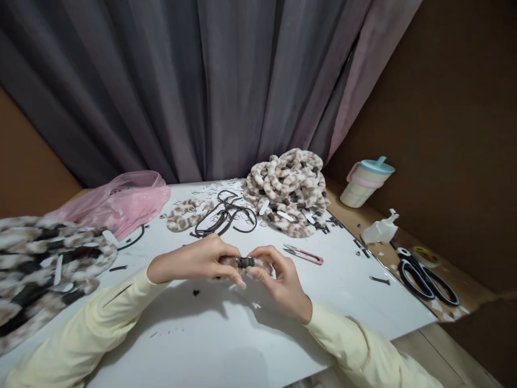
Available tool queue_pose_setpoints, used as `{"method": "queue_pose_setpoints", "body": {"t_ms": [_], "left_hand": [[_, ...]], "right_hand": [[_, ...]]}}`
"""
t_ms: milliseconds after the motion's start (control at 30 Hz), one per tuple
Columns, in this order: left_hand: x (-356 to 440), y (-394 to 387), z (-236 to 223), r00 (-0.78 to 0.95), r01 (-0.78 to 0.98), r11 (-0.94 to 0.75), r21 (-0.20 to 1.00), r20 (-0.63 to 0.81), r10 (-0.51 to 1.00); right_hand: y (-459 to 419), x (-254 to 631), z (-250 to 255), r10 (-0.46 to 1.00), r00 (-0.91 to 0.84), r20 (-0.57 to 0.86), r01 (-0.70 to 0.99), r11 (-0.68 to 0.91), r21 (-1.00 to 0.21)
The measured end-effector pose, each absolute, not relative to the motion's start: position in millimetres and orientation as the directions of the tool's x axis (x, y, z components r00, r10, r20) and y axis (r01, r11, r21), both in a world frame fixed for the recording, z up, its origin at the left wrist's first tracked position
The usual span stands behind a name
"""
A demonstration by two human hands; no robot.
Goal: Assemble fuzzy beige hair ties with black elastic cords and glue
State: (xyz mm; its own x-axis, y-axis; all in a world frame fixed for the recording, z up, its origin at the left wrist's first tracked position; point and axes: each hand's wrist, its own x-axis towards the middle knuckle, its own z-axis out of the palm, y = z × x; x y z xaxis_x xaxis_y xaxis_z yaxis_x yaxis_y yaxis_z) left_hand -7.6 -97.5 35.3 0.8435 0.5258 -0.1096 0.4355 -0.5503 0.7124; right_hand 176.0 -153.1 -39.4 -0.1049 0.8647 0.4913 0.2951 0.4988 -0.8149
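Between both hands, above the white table [177, 334], is a fluffy brown-and-white ring [264, 265] with a dark wrapped band [245, 262] facing up. My left hand [210, 260] pinches it just left of the band, thumb in front. On the other side my right hand [278, 275] grips the ring with thumb and fingers. Much of the ring is hidden by the fingers. Pink thread snips [304, 255] lie right of my right hand. Behind the hands are tangled dark cords [226, 215] and one more fluffy ring [181, 215].
Similar rings are heaped at the back [291, 183] and at the left [36, 264], near a pink plastic bag [121, 202]. Along the right side stand a lidded cup [363, 183] and a white bottle [379, 230], with black-handled scissors [428, 280] nearer. Short dark cord pieces [379, 280] lie scattered.
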Motion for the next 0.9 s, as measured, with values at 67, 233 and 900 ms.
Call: {"method": "queue_pose_setpoints", "body": {"t_ms": [67,233,900], "left_hand": [[-8.3,-97.4,35.6,0.835,0.456,-0.562,0.690,-0.114,0.538],[-15.3,-95.6,45.6,0.789,0.479,-0.567,0.670,-0.046,0.612],[-22.8,-85.6,36.5,0.718,0.541,-0.664,0.517,0.127,0.684]], "right_hand": [[-153.1,175.8,-38.1,0.883,-0.104,0.458,0.258,0.468,-0.845],[-151.8,175.8,-34.1,0.957,-0.142,0.254,0.019,0.259,-0.966],[-136.4,177.7,-42.1,0.933,-0.333,-0.135,-0.350,-0.255,-0.901]]}}
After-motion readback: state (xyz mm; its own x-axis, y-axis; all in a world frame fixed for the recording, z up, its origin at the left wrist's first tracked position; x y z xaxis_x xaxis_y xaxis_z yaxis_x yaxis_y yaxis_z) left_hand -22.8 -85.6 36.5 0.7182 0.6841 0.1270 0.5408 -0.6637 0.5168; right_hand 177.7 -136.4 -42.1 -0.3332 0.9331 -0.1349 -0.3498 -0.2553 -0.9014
